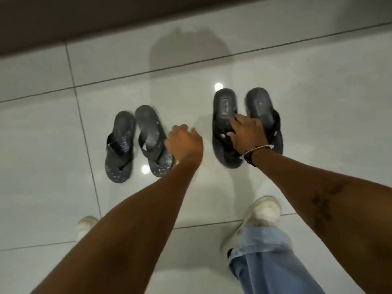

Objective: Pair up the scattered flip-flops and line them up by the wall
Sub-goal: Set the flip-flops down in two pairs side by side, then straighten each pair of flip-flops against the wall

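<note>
Left pair: two dark flip-flops, the outer left flip-flop and the inner left flip-flop, lie side by side on the white tiled floor, soles down, straps up, heels toward the wall, toes toward the person. Pale specks dot both toe ends.

Right pair: the inner right flip-flop and the outer right flip-flop are side by side too, heels toward the wall, well apart from the left pair, with bare tile between.

Right hand: the right hand is down on the right pair, palm down, spread fingers across the strap of the inner one and the thumb side over the gap toward the outer one. Its grip is closed loosely on the straps; how firmly is hard to tell through the blur. A bracelet circles the wrist.

Left hand: the left hand hovers just beside the inner left flip-flop, overlapping its right edge in view. Grip open, fingers loosely curled, holding nothing; touching or not, cannot tell.

Where the pairs lie: both sit in the middle stretch of floor, short of the dark wall base at the top, the right pair a little nearer to it.

Feet: a white sneaker and a blue jeans leg at lower right; another white sneaker at lower left.
</note>
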A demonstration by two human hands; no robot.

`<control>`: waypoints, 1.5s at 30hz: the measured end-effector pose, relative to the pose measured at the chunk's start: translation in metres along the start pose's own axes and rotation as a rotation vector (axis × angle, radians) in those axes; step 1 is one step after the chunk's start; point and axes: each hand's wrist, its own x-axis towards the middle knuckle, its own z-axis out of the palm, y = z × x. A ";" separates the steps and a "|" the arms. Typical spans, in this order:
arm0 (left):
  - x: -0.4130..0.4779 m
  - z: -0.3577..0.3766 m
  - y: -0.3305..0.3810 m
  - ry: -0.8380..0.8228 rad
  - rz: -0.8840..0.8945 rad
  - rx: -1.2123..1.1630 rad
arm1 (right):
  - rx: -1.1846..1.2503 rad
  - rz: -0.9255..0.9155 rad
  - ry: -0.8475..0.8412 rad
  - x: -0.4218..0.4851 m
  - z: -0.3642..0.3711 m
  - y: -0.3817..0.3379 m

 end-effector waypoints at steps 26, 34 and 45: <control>0.122 -0.023 -0.183 -0.242 -0.160 0.150 | -0.029 0.155 -0.453 0.062 0.075 -0.183; 0.202 -0.083 -0.215 -0.195 -0.150 0.170 | -0.133 0.086 -0.461 0.092 0.071 -0.215; 0.290 -0.121 -0.282 -0.162 -0.236 0.153 | -0.251 0.087 -0.477 0.086 0.087 -0.218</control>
